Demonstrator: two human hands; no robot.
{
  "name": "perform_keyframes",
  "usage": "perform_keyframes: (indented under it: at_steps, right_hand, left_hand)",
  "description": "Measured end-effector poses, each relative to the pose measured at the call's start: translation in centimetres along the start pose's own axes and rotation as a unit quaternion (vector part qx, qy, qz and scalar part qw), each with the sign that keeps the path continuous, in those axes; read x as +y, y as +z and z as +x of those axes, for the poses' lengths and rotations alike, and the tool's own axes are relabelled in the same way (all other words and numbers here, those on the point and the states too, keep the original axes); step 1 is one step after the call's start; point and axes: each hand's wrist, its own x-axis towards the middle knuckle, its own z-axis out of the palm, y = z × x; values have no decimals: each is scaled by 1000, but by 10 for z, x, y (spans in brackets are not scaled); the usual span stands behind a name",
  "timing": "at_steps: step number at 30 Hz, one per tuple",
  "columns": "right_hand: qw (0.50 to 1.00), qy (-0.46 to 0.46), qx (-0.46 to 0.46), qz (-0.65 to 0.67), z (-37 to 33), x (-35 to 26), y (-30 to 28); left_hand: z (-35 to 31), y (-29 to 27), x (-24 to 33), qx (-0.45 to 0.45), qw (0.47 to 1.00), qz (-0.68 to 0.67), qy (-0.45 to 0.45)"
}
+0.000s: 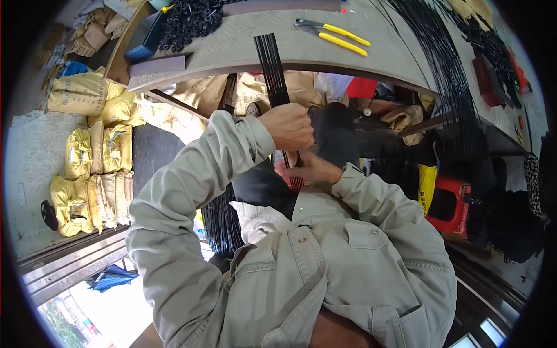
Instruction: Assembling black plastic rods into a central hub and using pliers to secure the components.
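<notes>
My left hand [288, 127] is closed around a narrow bundle of long, thin black strips [270, 66]. The bundle stands out past the fist toward the table, its far ends fanned slightly apart. Just below, close to my body, my right hand [316, 169] wraps the lower part of the same bundle, its fingers a little smeared. The lower ends of the strips show beneath the right hand, in front of my shirt. Whatever lies inside the two grips is hidden.
Cutters with yellow handles [342, 39] lie on the grey table [243, 43]. A heap of small black parts [188, 23] sits by a blue box [145, 37]. Long black strips [438, 64] hang over the right edge. Yellow sacks [87, 174] are stacked at left.
</notes>
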Motion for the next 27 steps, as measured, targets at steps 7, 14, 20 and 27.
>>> perform_keyframes:
  at_steps: [7,14,20,27]
  right_hand:
    - [920,-249,182,-241,-11,-11,-4]
    - [966,-98,33,-235,-12,-58,16]
    - [951,-152,46,-267,-2,-181,-23]
    - [832,-173,-282,-445,76,-278,-82]
  left_hand:
    - [-22,-19,31,259,963,30,73]
    - [-30,-6,89,549,483,-577,-365]
    - [-27,12,76,539,337,-751,-179]
    - [-24,44,52,510,276,-743,-335]
